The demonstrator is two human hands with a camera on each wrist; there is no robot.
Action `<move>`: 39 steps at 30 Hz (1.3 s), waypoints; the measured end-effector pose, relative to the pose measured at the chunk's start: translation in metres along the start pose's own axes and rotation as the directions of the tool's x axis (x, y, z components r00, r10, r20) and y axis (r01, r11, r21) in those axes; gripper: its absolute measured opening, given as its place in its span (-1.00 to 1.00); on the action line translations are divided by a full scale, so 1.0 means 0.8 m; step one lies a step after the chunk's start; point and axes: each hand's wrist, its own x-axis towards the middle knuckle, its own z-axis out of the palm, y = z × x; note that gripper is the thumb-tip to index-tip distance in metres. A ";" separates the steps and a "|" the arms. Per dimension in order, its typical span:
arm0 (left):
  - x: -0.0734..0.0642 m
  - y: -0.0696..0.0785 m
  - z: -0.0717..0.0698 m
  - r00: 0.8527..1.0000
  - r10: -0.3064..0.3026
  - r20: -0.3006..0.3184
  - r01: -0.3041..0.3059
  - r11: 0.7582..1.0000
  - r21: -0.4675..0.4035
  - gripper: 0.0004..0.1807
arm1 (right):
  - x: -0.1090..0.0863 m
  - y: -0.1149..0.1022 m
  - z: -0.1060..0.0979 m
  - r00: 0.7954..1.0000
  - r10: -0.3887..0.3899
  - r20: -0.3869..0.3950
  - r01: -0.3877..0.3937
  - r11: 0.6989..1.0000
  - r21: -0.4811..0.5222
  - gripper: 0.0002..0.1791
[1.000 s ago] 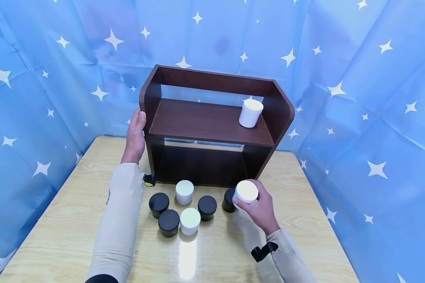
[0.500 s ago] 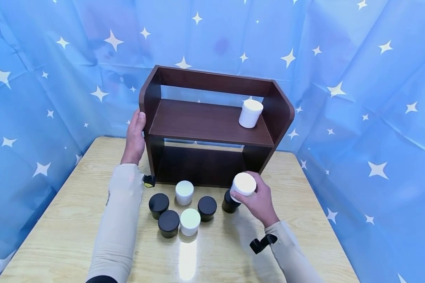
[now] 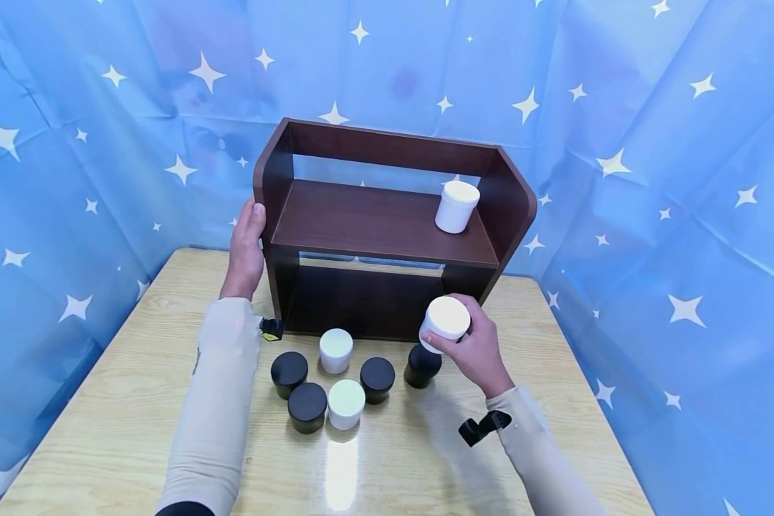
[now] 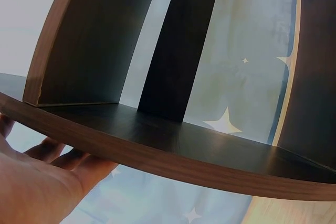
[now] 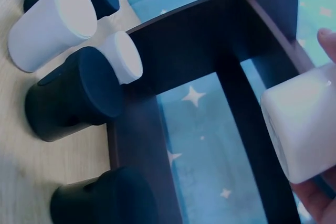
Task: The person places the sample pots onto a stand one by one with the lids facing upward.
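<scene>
My right hand point(image 3: 480, 351) grips a white lidded jar point(image 3: 447, 320), raised in front of the lower shelf at its right end. In the right wrist view that white jar point(image 5: 302, 121) sits at the right edge, thumb and fingers round it. Just below it in the head view stands a black jar point(image 3: 422, 367). My left hand point(image 3: 245, 251) rests against the outer left side of a dark brown two-tier shelf point(image 3: 380, 222), fingers fairly straight. The left wrist view shows the fingers point(image 4: 94, 170) touching the side panel point(image 4: 173, 163). Another white jar point(image 3: 456, 208) stands on the upper tier, right side.
On the wooden table point(image 3: 529, 459), before the shelf, stand a white jar point(image 3: 336, 351), a second white jar point(image 3: 345, 405) and several black jars point(image 3: 307, 408). A blue curtain point(image 3: 651, 179) with stars hangs behind and along both sides.
My right hand has lifted the white jar up and towards the shelf, uncovering more of the black jar below. The left hand and the shelf stay put.
</scene>
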 end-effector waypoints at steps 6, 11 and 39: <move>-0.001 0.001 0.001 1.000 -0.002 0.000 0.002 1.000 -0.001 -0.37 | 0.009 -0.015 -0.009 1.000 -0.010 0.016 0.010 1.000 0.003 -0.27; 0.000 0.000 0.001 1.000 0.001 0.003 -0.001 1.000 -0.008 -0.36 | 0.020 -0.028 -0.016 0.999 -0.030 0.015 0.030 0.999 0.018 -0.28; 0.022 -0.037 -0.005 1.000 -0.017 -0.021 0.018 0.999 0.026 -0.32 | 0.076 -0.086 -0.037 0.994 -0.108 -0.033 0.109 0.993 0.034 -0.29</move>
